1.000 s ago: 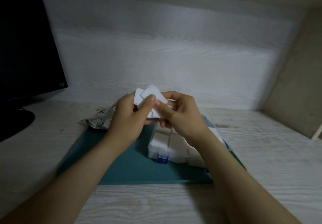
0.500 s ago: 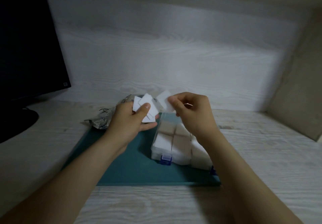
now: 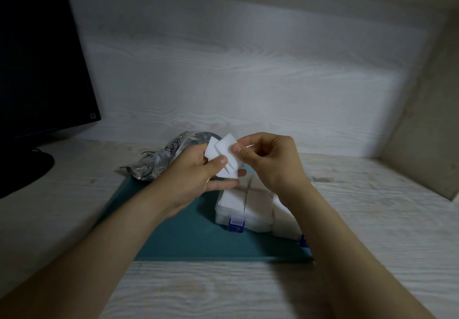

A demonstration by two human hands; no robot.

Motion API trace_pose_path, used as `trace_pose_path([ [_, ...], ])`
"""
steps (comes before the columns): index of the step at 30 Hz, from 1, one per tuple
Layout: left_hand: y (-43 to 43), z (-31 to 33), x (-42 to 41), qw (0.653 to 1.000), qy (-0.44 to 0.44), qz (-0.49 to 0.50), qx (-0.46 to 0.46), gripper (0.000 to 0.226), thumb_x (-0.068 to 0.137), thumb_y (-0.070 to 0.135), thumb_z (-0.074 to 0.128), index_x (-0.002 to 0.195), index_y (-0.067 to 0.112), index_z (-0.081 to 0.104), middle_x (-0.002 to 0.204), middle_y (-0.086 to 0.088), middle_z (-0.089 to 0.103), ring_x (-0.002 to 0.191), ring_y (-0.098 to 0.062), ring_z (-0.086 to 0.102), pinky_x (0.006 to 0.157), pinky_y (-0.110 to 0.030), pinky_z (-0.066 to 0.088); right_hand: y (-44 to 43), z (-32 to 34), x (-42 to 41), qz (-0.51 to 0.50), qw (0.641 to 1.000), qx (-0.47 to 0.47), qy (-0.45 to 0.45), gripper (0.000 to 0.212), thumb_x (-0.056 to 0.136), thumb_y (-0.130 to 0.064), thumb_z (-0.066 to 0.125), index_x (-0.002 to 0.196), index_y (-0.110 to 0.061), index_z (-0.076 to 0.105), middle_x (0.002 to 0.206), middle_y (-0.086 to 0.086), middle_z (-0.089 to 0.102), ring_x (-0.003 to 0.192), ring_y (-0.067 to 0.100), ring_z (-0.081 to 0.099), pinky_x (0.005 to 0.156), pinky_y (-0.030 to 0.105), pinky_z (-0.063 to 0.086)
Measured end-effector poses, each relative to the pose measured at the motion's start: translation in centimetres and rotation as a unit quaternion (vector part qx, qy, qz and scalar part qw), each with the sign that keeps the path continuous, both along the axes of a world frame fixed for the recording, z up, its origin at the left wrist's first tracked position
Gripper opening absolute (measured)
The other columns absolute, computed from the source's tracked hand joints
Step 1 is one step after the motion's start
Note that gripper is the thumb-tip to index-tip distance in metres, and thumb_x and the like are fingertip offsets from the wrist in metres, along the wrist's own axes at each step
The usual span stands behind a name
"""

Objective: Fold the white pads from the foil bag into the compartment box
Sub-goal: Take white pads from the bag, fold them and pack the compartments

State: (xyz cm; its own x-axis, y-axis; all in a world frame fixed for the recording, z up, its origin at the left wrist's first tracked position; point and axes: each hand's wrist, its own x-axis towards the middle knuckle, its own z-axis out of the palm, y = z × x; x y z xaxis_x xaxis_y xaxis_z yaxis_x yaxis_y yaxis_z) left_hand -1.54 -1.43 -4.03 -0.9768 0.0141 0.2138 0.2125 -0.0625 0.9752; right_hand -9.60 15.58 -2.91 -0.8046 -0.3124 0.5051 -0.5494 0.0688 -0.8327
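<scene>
Above the clear plastic compartment box (image 3: pixel 244 210), my left hand (image 3: pixel 191 177) clamps the small white square pads (image 3: pixel 223 151); my right hand (image 3: pixel 270 162) fingers pinch the top one at 3 o'clock. Box waits at 6 o'clock.

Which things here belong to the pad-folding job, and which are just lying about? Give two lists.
In the job: white pads, held by the left hand and pinched by the right hand; foil bag; compartment box, already holding pads.
Lying about: monitor; teal mat under the box.
</scene>
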Motion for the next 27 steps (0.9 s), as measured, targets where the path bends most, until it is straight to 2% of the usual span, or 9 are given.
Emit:
trace_pose_path([
  [3, -0.1, 0.0, 0.0, 1.0, 0.004, 0.003, -0.006, 0.027, 0.112, 0.006, 0.045, 0.132, 0.005, 0.063, 0.123, -0.014, 0.076, 0.115, -0.029, 0.074, 0.099, -0.045, 0.061, 0.0, 0.0, 0.0, -0.011, 1.0, 0.017, 0.013, 0.011, 0.087, -0.026, 0.086, 0.092, -0.018, 0.082, 0.071, 0.008, 0.076, 0.068, 0.036, 0.069, 0.071, 0.053, 0.06],
  [6, -0.3, -0.1, 0.1, 1.0, 0.007, 0.005, -0.013, 0.026, 0.111, 0.008, 0.047, 0.132, 0.005, 0.064, 0.122, -0.014, 0.077, 0.114, -0.03, 0.075, 0.098, -0.044, 0.061, 0.0, -0.1, -0.2, -0.027, 0.998, 0.038, 0.033, 0.013, 0.086, -0.032, 0.087, 0.095, -0.023, 0.082, 0.073, 0.002, 0.077, 0.073, 0.034, 0.072, 0.07, 0.052, 0.063],
  [9, -0.5, -0.1, 0.0, 0.999, 0.011, 0.017, -0.025, 0.027, 0.111, 0.009, 0.049, 0.134, 0.004, 0.063, 0.122, -0.013, 0.077, 0.114, -0.029, 0.075, 0.096, -0.044, 0.062, 0.0, 0.0, -0.3, -0.055, 0.996, 0.067, 0.034, 0.019, 0.084, -0.037, 0.087, 0.096, -0.024, 0.082, 0.082, -0.006, 0.078, 0.071, 0.016, 0.073, 0.069, 0.039, 0.064],
  [11, -0.6, -0.2, -0.2, 0.999, 0.014, 0.031, -0.025, 0.027, 0.111, 0.008, 0.05, 0.134, 0.003, 0.063, 0.121, -0.015, 0.077, 0.112, -0.029, 0.076, 0.094, -0.043, 0.063, 0.1, 0.1, -0.2, -0.052, 0.995, 0.077, 0.023, 0.017, 0.085, -0.036, 0.087, 0.09, -0.02, 0.083, 0.08, -0.008, 0.079, 0.07, 0.01, 0.074, 0.066, 0.03, 0.062],
  [13, -0.7, -0.2, -0.3, 0.999, 0.011, 0.04, -0.026, 0.026, 0.111, 0.005, 0.049, 0.133, 0.001, 0.063, 0.12, -0.017, 0.077, 0.111, -0.029, 0.076, 0.092, -0.042, 0.064, 0.1, 0.1, -0.1, -0.051, 0.995, 0.083, 0.017, 0.019, 0.084, -0.036, 0.087, 0.084, -0.017, 0.082, 0.073, -0.006, 0.078, 0.066, 0.011, 0.073, 0.064, 0.028, 0.06],
  [15, -0.7, -0.3, -0.4, 0.999, 0.006, 0.043, -0.032, 0.026, 0.11, 0.003, 0.048, 0.132, 0.0, 0.063, 0.118, -0.017, 0.077, 0.109, -0.029, 0.077, 0.092, -0.041, 0.064, 0.1, 0.1, 0.0, -0.052, 0.995, 0.089, 0.007, 0.023, 0.084, -0.038, 0.087, 0.081, -0.016, 0.082, 0.069, -0.003, 0.077, 0.064, 0.016, 0.073, 0.064, 0.032, 0.061],
  [19, -0.5, -0.3, -0.4, 0.998, 0.009, 0.049, -0.034, 0.027, 0.111, 0.0, 0.046, 0.132, 0.001, 0.063, 0.117, -0.016, 0.078, 0.109, -0.029, 0.077, 0.092, -0.04, 0.064, 0.3, 0.2, 0.1, -0.049, 0.994, 0.095, -0.019, 0.027, 0.085, -0.041, 0.085, 0.08, -0.015, 0.08, 0.069, 0.0, 0.077, 0.067, 0.02, 0.074, 0.066, 0.037, 0.062],
  [24, -0.7, -0.1, -0.3, 0.998, 0.015, 0.063, -0.016, 0.027, 0.11, -0.001, 0.046, 0.129, 0.004, 0.064, 0.117, -0.012, 0.078, 0.108, -0.028, 0.077, 0.089, -0.036, 0.064, 0.7, 0.8, 0.5, -0.014, 0.995, 0.006, -0.094, 0.029, 0.087, -0.031, 0.084, 0.084, -0.003, 0.078, 0.067, 0.004, 0.073, 0.057, 0.015, 0.065, 0.058, 0.028, 0.058],
  [27, -0.7, 0.0, -0.3, 0.998, 0.01, 0.06, -0.009, 0.026, 0.11, 0.001, 0.048, 0.13, 0.002, 0.064, 0.117, -0.015, 0.078, 0.108, -0.029, 0.077, 0.09, -0.037, 0.064, 0.8, 0.8, 0.8, 0.026, 0.994, 0.003, -0.106, 0.03, 0.088, -0.028, 0.084, 0.088, 0.002, 0.078, 0.067, 0.005, 0.072, 0.058, 0.014, 0.062, 0.058, 0.026, 0.057],
])
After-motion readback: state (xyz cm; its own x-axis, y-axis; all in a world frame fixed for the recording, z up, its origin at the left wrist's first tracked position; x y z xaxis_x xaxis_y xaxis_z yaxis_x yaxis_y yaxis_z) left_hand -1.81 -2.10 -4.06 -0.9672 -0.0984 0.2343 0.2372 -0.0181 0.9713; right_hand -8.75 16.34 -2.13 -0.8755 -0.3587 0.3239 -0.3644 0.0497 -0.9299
